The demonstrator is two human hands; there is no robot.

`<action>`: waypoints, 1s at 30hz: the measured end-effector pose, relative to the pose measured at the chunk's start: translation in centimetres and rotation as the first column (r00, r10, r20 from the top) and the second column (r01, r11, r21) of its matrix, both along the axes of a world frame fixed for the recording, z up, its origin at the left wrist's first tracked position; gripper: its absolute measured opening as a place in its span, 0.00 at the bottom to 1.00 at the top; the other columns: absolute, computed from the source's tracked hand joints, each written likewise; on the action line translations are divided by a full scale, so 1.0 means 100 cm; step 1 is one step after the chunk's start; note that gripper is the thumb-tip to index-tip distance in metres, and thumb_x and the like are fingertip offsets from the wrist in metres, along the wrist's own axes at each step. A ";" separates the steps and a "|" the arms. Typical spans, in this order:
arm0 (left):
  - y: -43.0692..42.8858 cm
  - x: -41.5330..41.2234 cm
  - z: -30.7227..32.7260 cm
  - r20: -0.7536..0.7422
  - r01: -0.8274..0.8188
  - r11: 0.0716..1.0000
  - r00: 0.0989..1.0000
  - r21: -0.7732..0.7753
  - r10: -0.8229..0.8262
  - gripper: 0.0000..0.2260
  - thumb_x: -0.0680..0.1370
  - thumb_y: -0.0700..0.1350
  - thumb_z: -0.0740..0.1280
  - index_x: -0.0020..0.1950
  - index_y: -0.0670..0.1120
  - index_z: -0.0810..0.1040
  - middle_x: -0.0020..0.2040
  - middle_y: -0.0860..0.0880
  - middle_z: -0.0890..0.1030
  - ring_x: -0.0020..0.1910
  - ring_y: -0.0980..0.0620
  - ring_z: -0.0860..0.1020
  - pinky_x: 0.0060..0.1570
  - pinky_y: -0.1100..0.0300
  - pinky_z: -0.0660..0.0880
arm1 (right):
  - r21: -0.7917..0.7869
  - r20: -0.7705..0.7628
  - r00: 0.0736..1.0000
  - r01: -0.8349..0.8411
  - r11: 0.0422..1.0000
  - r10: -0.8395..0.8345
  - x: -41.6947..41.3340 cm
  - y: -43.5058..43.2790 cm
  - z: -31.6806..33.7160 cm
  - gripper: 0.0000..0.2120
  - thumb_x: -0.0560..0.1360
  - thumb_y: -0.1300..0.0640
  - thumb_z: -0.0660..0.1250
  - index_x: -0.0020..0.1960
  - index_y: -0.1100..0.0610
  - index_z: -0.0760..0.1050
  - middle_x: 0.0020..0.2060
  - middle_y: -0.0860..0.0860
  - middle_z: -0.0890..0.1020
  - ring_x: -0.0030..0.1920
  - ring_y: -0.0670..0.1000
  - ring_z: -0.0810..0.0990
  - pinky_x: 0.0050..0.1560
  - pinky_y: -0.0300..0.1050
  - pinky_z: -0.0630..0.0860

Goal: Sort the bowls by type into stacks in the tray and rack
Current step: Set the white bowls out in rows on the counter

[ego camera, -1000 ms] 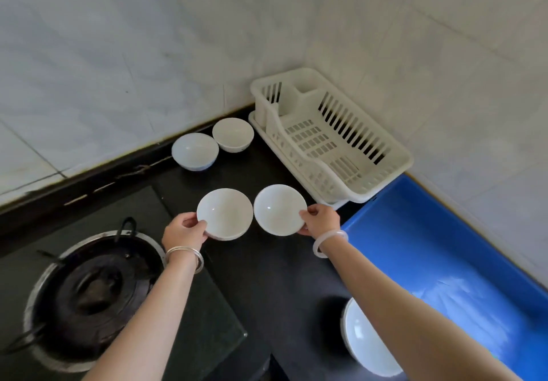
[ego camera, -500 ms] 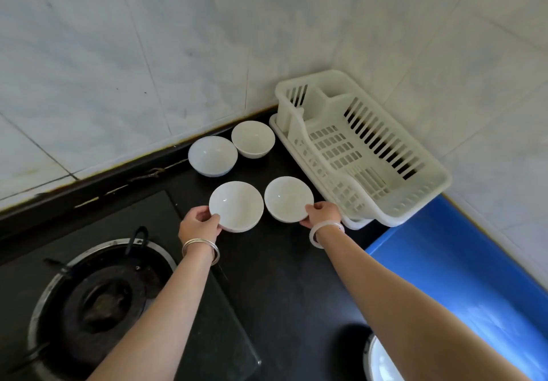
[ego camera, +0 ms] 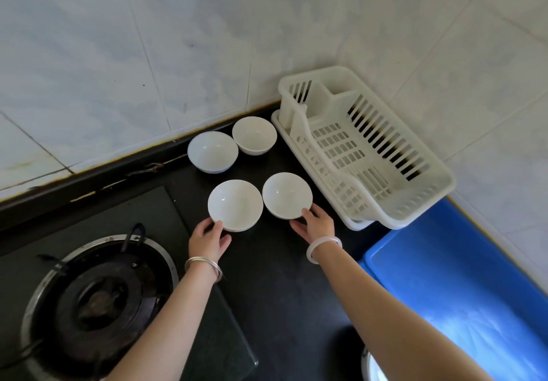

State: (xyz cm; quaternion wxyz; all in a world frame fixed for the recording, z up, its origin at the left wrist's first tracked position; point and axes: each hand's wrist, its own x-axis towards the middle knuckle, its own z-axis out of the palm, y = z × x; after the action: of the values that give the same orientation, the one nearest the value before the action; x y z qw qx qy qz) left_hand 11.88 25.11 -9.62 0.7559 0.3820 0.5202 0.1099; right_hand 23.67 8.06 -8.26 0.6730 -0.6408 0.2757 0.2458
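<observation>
Two walls of large pale tiles, white with faint grey marbling, fill the upper half. The left wall (ego camera: 133,40) runs from 9 to 12 o'clock, the right wall (ego camera: 444,34) from 12 to 3, and they meet in a corner seam (ego camera: 252,54) near 12. Soft, even light lies on the glaze. A dark strip (ego camera: 118,174) with a worn, yellowed edge runs along the foot of the left wall. Below it is the black counter (ego camera: 272,286), from the centre down to 6. At 8 o'clock a glass hob (ego camera: 142,211) carries a round gas burner (ego camera: 98,300) ringed in metal.
</observation>
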 end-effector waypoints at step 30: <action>0.000 0.037 0.003 -0.011 -0.108 0.994 0.994 0.006 0.108 0.13 0.75 0.38 0.66 0.60 0.44 0.74 0.65 0.44 0.72 0.58 0.43 0.77 0.45 0.57 0.78 | 0.066 0.056 0.998 0.035 0.997 -0.039 0.051 0.045 -0.007 0.18 0.77 0.62 0.63 0.67 0.58 0.70 0.58 0.59 0.78 0.42 0.53 0.83 0.34 0.40 0.80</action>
State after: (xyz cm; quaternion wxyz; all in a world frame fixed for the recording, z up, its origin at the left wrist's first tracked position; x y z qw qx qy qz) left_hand 15.58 25.08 -9.34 0.7448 0.3560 0.5440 0.1501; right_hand 28.78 12.55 -8.97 0.7056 -0.6201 0.2598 0.2237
